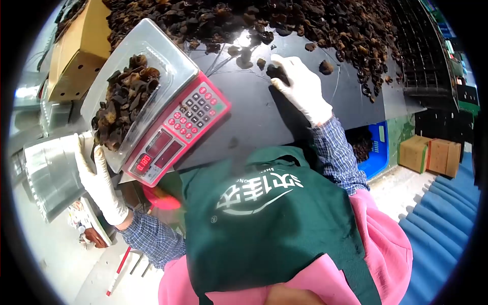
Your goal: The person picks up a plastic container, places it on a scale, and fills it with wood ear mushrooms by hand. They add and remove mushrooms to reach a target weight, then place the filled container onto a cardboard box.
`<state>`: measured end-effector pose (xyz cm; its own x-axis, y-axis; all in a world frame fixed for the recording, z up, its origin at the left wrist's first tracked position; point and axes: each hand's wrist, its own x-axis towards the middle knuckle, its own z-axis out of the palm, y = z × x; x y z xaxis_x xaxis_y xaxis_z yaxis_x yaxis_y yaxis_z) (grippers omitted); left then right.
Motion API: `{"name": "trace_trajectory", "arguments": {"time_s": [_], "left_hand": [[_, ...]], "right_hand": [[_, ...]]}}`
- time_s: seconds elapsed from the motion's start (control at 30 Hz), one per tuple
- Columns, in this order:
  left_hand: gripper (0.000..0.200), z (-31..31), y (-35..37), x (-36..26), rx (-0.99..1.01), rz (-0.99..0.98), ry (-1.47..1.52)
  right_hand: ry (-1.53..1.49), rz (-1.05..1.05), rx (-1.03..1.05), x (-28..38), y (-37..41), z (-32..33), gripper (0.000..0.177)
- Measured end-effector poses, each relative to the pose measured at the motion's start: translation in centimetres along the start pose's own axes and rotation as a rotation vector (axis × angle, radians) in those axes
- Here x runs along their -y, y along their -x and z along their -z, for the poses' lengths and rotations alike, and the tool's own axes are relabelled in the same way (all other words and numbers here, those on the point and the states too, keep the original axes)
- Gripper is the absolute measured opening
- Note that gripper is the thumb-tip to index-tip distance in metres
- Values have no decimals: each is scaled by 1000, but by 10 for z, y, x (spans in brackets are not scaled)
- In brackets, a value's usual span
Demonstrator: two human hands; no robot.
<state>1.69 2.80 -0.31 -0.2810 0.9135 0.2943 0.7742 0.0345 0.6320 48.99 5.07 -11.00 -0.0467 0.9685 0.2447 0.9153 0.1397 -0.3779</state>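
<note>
My right hand (301, 87), in a white glove, is closed around dark dried fungus pieces (278, 74) above the black table (244, 119). My left hand (100, 179), also gloved, has its fingers apart at the lower left edge of a clear plastic container (157, 56). Inside this container lies a heap of brown-black fungus (127, 99), its lower end close to my left fingertips. The container rests on a red and white digital scale (178, 132), whose red display reads about 0.180.
A large fungus pile (325, 25) spreads along the table's far side. A cardboard box (81, 56) stands at upper left, with clear plastic packaging (53, 170) below. Right are a black crate (427, 51), a blue basket (378, 147) and small cartons (429, 155).
</note>
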Motion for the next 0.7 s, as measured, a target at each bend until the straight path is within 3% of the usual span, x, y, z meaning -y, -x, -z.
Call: {"name": "trace_trajectory", "arguments": {"time_s": [0.1, 0.13, 0.27, 0.3, 0.4, 0.47, 0.6, 0.7], "left_hand": [[60, 13, 17, 10, -38, 33, -37], [59, 14, 23, 7, -48, 70, 104], [57, 26, 38, -3, -53, 33, -45], [56, 25, 40, -3, -64, 38, -10], [56, 23, 43, -15, -90, 54, 139], [57, 35, 43, -5, -98, -46, -67], [66, 38, 44, 12, -177, 3, 2], [67, 33, 46, 18, -164, 79, 63]], "right_hand": [[-69, 50, 8, -2, -17, -27, 38], [-94, 37, -13, -5, -23, -33, 38], [-122, 97, -98, 3, -48, -38, 35], [-29, 32, 82, 11, -56, -31, 43], [129, 106, 142, 32, -65, -26, 53], [86, 159, 81, 35, -67, -43, 50], [-9, 185, -20, 18, -65, -65, 34], [-66, 169, 17, 10, -65, -60, 30]]}}
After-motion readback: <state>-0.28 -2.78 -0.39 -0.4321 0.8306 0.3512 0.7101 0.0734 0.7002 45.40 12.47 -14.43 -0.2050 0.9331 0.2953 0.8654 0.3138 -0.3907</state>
